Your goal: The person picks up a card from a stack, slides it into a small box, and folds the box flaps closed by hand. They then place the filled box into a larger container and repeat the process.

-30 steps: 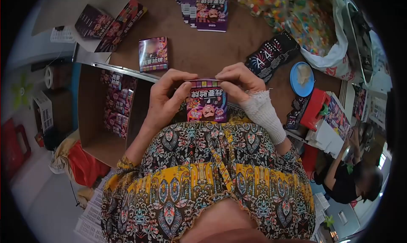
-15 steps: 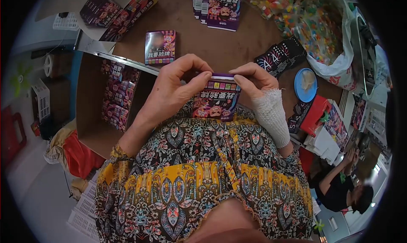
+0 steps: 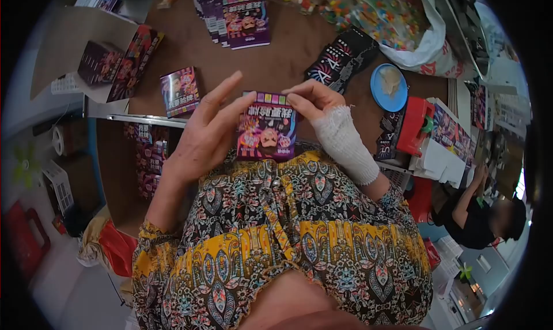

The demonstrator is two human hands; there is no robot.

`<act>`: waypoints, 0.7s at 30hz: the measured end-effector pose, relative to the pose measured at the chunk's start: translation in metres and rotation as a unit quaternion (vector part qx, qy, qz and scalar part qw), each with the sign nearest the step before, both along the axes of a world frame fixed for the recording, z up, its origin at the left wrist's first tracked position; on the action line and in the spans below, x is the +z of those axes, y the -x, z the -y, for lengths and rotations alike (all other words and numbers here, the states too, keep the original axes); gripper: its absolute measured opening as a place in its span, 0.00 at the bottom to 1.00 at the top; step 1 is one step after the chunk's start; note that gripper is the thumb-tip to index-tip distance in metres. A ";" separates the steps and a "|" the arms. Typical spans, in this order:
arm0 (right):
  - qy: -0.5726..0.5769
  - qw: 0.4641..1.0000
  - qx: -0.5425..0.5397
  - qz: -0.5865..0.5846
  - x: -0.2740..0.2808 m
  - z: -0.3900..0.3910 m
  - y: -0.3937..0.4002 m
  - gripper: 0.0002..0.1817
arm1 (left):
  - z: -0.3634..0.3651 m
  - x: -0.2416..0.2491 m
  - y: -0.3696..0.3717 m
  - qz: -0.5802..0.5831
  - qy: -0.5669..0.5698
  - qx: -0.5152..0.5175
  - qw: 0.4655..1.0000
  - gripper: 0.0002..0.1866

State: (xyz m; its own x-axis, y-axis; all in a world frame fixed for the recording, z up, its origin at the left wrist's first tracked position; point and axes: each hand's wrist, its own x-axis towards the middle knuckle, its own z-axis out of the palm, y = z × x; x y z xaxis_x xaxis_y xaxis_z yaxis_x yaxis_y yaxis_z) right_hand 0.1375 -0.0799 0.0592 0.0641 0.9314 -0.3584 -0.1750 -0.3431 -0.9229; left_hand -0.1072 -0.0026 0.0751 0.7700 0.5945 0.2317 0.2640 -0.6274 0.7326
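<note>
In front of my dress is a small purple printed box [image 3: 268,128], its lettering upside down to me and a row of coloured squares along its upper edge. My right hand [image 3: 322,106], its wrist in a white mesh sleeve, pinches the upper right corner. At the opposite side, my left hand [image 3: 201,125] has its fingers stretched out and apart, the thumb by the upper left corner. A similar finished-looking box [image 3: 180,92] lies on the brown table beyond my left hand.
An open carton [image 3: 124,186] with several purple boxes stands left. Flat purple box blanks [image 3: 247,21] lie at the back. Black packets [image 3: 344,58], a blue dish [image 3: 389,102], a red dispenser [image 3: 416,125] and a bag of colourful candies [image 3: 426,56] are right. A person [image 3: 478,220] sits far right.
The box's upper flap, pinched by both hands before, is now folded down. My left hand has let go and spread its fingers. The view has shifted, so the table things appear further left.
</note>
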 end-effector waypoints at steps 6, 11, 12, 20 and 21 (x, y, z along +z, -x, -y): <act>0.003 0.985 -0.104 0.135 -0.042 0.011 -0.044 0.17 | -0.004 -0.042 -0.046 0.014 0.070 -0.076 0.995 0.30; -0.123 0.752 -0.048 0.646 -0.073 0.029 -0.077 0.19 | 0.004 -0.059 -0.091 -0.026 0.096 -0.217 0.971 0.24; -0.133 0.728 -0.016 0.673 -0.079 0.033 -0.077 0.18 | 0.003 -0.061 -0.097 -0.039 0.068 -0.235 0.969 0.24; -0.146 0.749 -0.062 0.643 -0.070 0.023 -0.094 0.23 | 0.007 -0.059 -0.104 -0.100 0.025 -0.228 0.968 0.29; -0.146 0.750 -0.062 0.642 -0.074 0.025 -0.093 0.23 | 0.006 -0.058 -0.105 -0.106 0.015 -0.239 0.965 0.30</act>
State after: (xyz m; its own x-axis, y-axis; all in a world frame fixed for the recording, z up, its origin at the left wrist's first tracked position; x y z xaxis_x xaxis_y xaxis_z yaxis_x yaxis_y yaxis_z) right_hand 0.2306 -0.1049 -0.0146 0.2752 0.9163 0.2909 0.9083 -0.1486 -0.3911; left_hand -0.0021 -0.0091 0.0171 0.9861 0.1639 0.0268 0.0960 -0.6943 0.7132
